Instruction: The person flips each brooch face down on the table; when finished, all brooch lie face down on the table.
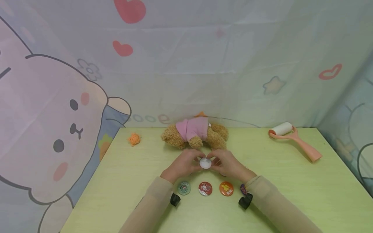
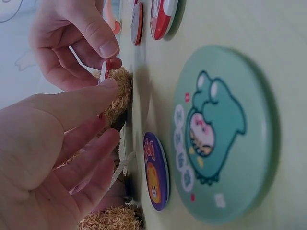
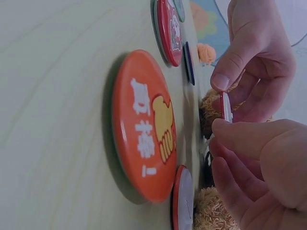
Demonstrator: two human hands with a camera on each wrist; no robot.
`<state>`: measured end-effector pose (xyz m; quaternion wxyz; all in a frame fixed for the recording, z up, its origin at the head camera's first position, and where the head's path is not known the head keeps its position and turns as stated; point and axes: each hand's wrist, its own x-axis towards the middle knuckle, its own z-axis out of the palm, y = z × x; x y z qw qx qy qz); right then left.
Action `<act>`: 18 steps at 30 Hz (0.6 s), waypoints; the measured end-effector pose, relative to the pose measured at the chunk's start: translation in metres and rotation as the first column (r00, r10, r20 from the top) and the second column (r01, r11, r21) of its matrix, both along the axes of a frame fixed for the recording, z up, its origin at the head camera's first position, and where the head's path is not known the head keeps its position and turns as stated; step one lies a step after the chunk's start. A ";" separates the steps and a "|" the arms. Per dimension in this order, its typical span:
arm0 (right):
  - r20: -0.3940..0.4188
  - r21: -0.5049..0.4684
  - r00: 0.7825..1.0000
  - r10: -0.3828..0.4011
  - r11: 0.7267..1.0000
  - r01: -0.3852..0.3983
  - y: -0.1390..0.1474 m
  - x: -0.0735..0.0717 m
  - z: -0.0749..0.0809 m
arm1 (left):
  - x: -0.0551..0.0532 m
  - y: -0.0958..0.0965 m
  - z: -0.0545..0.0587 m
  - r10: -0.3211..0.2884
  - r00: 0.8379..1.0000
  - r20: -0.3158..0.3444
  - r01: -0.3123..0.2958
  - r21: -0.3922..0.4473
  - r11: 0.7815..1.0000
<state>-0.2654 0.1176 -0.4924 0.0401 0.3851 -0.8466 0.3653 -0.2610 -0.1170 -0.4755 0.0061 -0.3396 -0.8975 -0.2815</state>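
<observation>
A small round badge (image 1: pixel 205 163), its pale back showing in the head view and its edge red in the wrist views, is held up between both hands. My left hand (image 1: pixel 184 163) pinches one side with thumb and finger; my right hand (image 1: pixel 228 164) pinches the opposite side. Nearer to me lie a green badge (image 1: pixel 184 187), a red badge (image 1: pixel 205 188) and an orange badge (image 1: pixel 226 188) in a row. The left wrist view shows a purple badge (image 2: pixel 156 172) with a lion beyond the green one. A pale-faced, red-edged badge (image 3: pixel 183 199) lies beyond the orange one.
Behind the hands a brown teddy bear (image 1: pixel 193 131) in a pink top lies on its side. An orange yarn ball (image 1: pixel 134 139) is at the back left of the table (image 1: pixel 116 194). A lint roller (image 1: pixel 300 140) with a pink handle lies at the back right.
</observation>
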 end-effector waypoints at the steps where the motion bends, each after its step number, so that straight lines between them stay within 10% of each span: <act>1: 0.001 0.003 1.000 -0.001 1.000 0.001 0.000 0.000 -0.001 | 0.000 0.000 0.000 -0.001 1.000 -0.007 0.001 -0.008 1.000; 18: 0.040 0.056 0.999 0.012 0.998 -0.015 -0.002 -0.003 -0.005 | -0.002 0.002 -0.006 0.012 0.999 -0.038 -0.015 -0.085 0.996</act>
